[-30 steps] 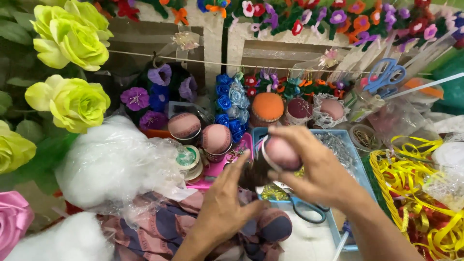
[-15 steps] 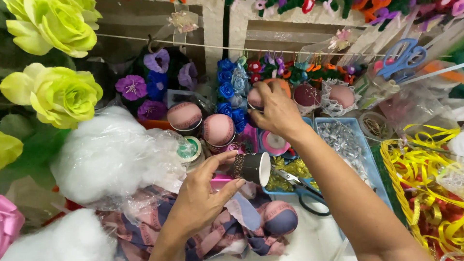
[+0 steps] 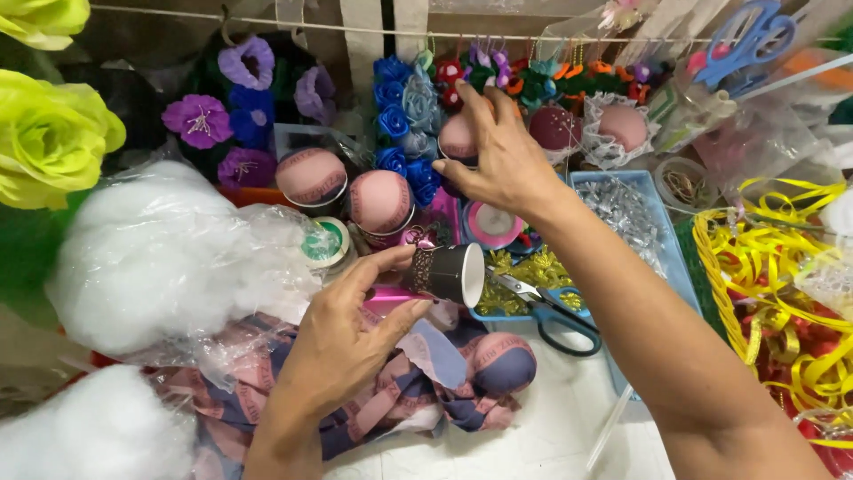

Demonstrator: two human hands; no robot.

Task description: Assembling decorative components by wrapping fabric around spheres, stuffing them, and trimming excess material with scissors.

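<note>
Cup (image 3: pixel 451 274) (dark, lying sideways) sits pinched in the left hand (image 3: pixel 342 342); right hand (image 3: pixel 502 160) closes fingertips on a pink ball (image 3: pixel 458 140).

My right hand (image 3: pixel 502 156) covers most of the pink cushion (image 3: pixel 456 138); my fingers (image 3: pixel 378 267) hide the dark cup's (image 3: pixel 453 274) base; the yellow flower (image 3: pixel 44 18) is cropped.

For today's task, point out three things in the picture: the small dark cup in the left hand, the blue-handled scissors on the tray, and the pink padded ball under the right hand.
small dark cup (image 3: pixel 449 274), head view, its side wall.
blue-handled scissors (image 3: pixel 562 322), head view, the handle loop.
pink padded ball (image 3: pixel 456 140), head view, its visible left side.
</note>
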